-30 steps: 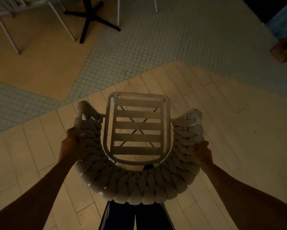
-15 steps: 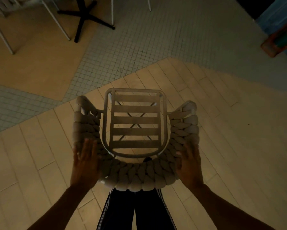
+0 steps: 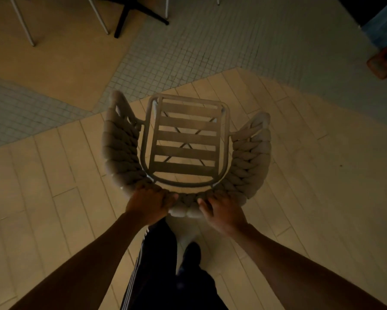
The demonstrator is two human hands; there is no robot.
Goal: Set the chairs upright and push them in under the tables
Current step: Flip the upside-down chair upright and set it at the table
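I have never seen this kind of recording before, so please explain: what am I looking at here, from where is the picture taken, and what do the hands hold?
There is no machine here. A person wears one camera on the head, and it looks forward and down, so you see their own two arms from above.

Both hands grip the braided back of a pale chair that stands upright on the floor. The left hand and the right hand sit close together on the near middle of the back. The slatted seat points away from the person.

Below are the person's dark trousers. At the top, the black table base and thin metal chair legs show where the chair will probably go.
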